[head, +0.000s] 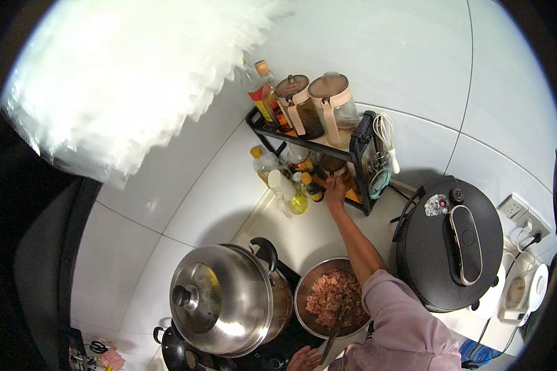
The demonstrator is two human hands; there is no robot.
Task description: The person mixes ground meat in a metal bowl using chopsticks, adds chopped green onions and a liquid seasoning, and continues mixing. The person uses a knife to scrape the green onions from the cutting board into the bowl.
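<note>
My right hand (336, 191) reaches into the lower shelf of a black-framed rack (306, 143). Its fingers are closed at the handle of a brown-lidded pitcher (333, 163), partly hidden by the hand and shelf. Below my right arm stands a metal bowl (301, 308) of raw minced meat (332, 297). Dark chopsticks (333, 336) lean in the meat and out over the rim. At the bottom edge, my left hand (304, 360) is partly cut off, fingers apart close to the chopsticks' lower ends. Whether it touches them is unclear.
A lidded steel pot (241, 297) stands left of the bowl, beside a black wok (174, 348). Bottles (264, 160) and two larger pitchers (301, 109) crowd the rack. A black electric pressure cooker (427, 250) stands right; a whisk (385, 132) hangs from the rack.
</note>
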